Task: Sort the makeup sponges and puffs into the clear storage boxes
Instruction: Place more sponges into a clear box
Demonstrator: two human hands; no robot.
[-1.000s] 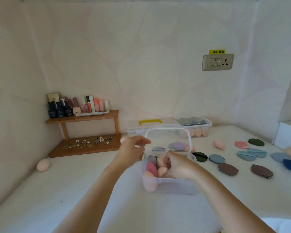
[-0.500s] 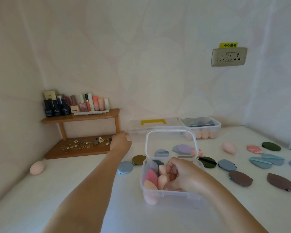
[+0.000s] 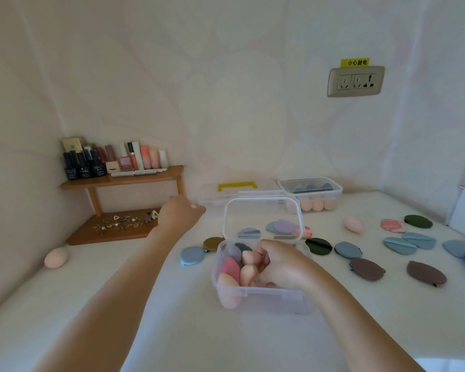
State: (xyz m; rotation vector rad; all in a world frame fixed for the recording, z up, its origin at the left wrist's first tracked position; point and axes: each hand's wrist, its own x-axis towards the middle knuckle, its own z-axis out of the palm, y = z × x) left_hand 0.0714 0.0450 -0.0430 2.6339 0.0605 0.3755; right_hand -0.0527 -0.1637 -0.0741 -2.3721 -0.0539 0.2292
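Right hand (image 3: 281, 265), grip curled on a light, squashy peach sponge (image 3: 247, 273), best pinched mid-body; left hand (image 3: 179, 214) reaches, grip unclear

Worktop (image 3: 113, 312): open room near left, one sponge (image 3: 55, 257) by wall (image 3: 14, 232). Right of box (image 3: 261, 298): scattered puffs (image 3: 426, 272). Far-left corner: shelf (image 3: 124, 181). Behind box: raised lid (image 3: 263, 210).

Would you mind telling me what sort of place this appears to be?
Probably a home vanity corner: a wooden shelf of cosmetics bottles, small accessories beneath it, and puffs spread over a white counter.
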